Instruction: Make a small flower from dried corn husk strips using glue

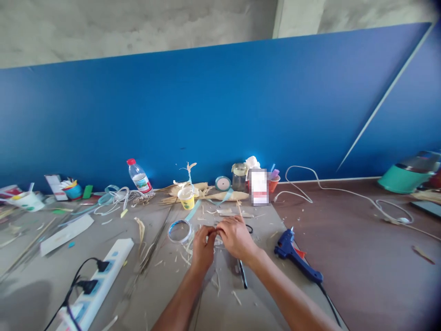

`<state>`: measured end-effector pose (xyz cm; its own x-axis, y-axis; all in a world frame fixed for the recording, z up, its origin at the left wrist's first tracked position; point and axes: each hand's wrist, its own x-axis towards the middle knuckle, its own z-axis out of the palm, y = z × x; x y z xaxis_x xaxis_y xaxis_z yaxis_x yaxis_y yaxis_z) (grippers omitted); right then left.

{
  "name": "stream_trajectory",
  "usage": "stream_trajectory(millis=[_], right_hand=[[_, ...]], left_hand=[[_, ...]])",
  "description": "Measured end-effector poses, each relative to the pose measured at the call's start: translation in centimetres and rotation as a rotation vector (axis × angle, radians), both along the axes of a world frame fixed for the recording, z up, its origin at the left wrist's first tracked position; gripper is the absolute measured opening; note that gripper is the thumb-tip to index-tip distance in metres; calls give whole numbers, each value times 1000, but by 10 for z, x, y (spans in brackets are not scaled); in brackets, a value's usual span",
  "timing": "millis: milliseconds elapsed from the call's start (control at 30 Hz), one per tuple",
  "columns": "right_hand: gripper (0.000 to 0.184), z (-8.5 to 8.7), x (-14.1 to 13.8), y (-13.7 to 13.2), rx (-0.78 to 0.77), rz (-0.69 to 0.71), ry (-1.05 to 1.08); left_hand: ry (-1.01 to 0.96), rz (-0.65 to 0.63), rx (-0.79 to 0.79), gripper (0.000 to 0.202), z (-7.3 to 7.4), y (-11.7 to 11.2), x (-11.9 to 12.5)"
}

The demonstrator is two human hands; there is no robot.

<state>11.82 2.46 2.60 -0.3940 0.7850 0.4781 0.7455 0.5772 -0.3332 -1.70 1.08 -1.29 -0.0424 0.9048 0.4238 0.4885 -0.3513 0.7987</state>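
Observation:
Both of my hands meet over the grey table top, fingertips together. My left hand [203, 246] is pinched closed on a small pale piece that I cannot make out. My right hand [234, 236] curls closed against it, fingers bent over the same spot. A roll of clear tape [179, 231] lies just left of my left hand. Straw-coloured scraps [186, 257] are scattered under and around both hands. A dark pen-like tool [243, 275] lies under my right wrist. A blue glue gun [296, 257] rests to the right of my right forearm.
A white power strip [99, 280] with black plugs lies at the front left. At the back stand a water bottle [139, 177], a yellow cup [186, 197], a ribbon roll [223, 183] and a glass jar [239, 174]. A white cable [344, 193] loops across the brown table; a teal appliance [406, 174] sits far right.

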Motion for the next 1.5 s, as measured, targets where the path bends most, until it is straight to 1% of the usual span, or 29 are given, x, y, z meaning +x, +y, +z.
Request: stream_trajectory(millis=[100, 200, 300, 400, 467, 567, 667, 733, 800, 867, 933, 967, 1000, 1033, 1133, 1167, 1233, 1333, 1400, 1433, 1467, 1500], right_hand=[[15, -3, 4, 6, -33, 23, 34], [16, -9, 11, 12, -86, -8, 195], [16, -16, 18, 17, -157, -90, 415], [17, -22, 24, 20, -195, -151, 550], [18, -25, 26, 22, -192, -184, 595], [20, -28, 26, 21, -200, -202, 628], [19, -29, 22, 17, -276, -128, 672], [18, -28, 18, 15, -300, -51, 759], [18, -26, 17, 15, -285, 6, 884], [19, -22, 20, 17, -257, 18, 976], [19, -17, 31, 21, -215, -40, 1037], [17, -14, 39, 24, -187, -91, 1076], [15, -12, 48, 26, -139, -192, 1168], [15, -10, 57, 29, -66, -309, 1279], [14, -4, 78, 36, 157, -486, 1390], [14, -2, 80, 36, 194, -515, 1390], [15, 0, 78, 33, 168, -518, 1332], [13, -1, 57, 22, -2, -394, 1175], [12, -4, 38, 14, -156, -226, 1015], [14, -6, 29, 10, -205, -154, 913], [14, -9, 21, 7, -216, -99, 785], [14, -11, 15, 4, -196, -68, 664]], left_hand=[[-6, 26, 7, 15, 0, 1, -2], [-3, 115, 62, 18, -4, 6, -8], [129, 149, 62, 19, -8, 10, -13], [305, 192, 6, 18, -9, 10, -11], [399, 175, -46, 17, -9, 8, -8], [455, 123, -93, 19, -8, 5, -4], [460, 96, -92, 23, -6, 2, -2], [477, 60, -69, 32, -4, -1, 0], [522, 12, -52, 40, -1, -5, 1], [588, -46, -51, 38, 1, -8, 2], [630, -80, -64, 33, 2, -11, 3], [636, -84, -72, 31, 2, -12, 4], [635, -81, -81, 30, 1, -12, 4], [632, -77, -89, 28, 1, -13, 5], [631, -68, -107, 21, 0, -12, 5], [626, -64, -102, 17, 0, -12, 6], [594, -35, -72, 9, 2, -11, 6], [502, 61, -1, 12, 5, -9, 5], [435, 100, 38, 14, 5, -7, 3], [404, 117, 49, 13, 4, -5, 1], [369, 148, 63, 12, 3, -4, -1], [330, 186, 78, 11, 1, -3, -3]])
